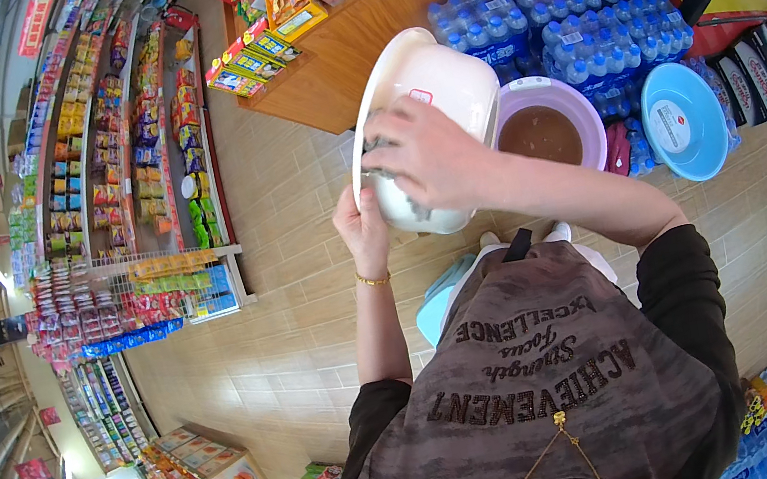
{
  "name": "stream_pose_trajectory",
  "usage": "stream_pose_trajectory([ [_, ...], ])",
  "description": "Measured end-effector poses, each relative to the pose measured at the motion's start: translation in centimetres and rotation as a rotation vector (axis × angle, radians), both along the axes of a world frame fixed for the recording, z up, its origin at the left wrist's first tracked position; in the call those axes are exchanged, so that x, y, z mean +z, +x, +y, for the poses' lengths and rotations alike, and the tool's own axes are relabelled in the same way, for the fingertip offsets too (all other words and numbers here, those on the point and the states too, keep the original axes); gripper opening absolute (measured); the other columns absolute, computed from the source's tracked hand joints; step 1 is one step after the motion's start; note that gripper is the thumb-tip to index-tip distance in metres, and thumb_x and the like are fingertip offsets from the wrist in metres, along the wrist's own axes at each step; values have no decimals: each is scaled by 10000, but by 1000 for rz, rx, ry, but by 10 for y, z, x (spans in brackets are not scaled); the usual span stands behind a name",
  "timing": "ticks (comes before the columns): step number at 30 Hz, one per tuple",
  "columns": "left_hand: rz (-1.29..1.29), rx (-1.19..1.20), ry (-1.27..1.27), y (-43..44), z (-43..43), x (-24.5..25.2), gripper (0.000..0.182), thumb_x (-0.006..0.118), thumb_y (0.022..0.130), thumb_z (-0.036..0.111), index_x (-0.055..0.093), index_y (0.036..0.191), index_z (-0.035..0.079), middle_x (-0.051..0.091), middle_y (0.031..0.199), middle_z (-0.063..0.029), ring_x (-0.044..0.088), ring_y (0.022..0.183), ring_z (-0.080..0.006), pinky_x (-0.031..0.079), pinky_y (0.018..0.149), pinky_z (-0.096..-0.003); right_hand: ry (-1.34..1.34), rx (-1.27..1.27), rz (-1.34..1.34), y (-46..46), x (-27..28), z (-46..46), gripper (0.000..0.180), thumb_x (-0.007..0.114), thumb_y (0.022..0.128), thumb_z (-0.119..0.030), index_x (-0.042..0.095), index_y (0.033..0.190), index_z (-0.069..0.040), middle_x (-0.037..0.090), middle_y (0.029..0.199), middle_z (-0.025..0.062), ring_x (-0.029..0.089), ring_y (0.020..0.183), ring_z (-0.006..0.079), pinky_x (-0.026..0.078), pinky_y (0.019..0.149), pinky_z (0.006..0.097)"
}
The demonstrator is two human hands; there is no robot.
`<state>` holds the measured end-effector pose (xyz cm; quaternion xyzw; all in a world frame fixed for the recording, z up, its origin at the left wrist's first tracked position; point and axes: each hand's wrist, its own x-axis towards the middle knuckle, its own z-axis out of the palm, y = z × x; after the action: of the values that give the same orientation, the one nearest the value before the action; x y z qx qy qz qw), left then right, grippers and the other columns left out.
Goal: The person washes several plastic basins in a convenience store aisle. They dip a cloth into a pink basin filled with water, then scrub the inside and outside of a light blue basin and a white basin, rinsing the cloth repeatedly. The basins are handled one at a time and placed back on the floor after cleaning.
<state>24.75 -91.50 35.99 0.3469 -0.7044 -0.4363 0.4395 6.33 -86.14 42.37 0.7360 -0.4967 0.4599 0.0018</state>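
A white plastic basin (450, 68) is tilted on its side in front of me, its red-edged sticker facing up. With my left hand (362, 224) I grip its rim, the thumb over the edge. My right hand (423, 157) presses a dark grey cloth (416, 207) against the basin's outer wall near the rim; the fingers partly hide the cloth. Right of the white basin, a pink-purple basin (586, 106) holds murky brown water (540, 137). Farther right, a light blue basin (705, 117) with a round white label leans against bottle packs.
Shrink-wrapped water bottle packs (587, 45) are stacked behind the basins. A wooden counter (404, 0) with snack boxes stands ahead. Snack shelves (117, 147) and a wire rack (82, 305) line the left. A light blue stool (439, 299) is beside my legs on the tiled floor.
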Motion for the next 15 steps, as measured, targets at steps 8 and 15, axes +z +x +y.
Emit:
stream_pose_trajectory([
  [8,-59,-8,-57,-5,8,23,302,542,924,256,546,765,-1,418,639,46,352,594,-57,313,511,-232,276,-363,-102,-94,-23,-47,263,514,741,-144,688,932,-90,600,1004,116,527,980,301,424,882,408],
  [15,-102,80,-42,4,1,12,305,530,926,210,493,707,1,391,600,31,343,584,-65,313,493,-255,-34,-68,25,-12,-5,-15,271,536,709,-85,685,935,-91,570,997,106,509,951,285,412,892,392],
])
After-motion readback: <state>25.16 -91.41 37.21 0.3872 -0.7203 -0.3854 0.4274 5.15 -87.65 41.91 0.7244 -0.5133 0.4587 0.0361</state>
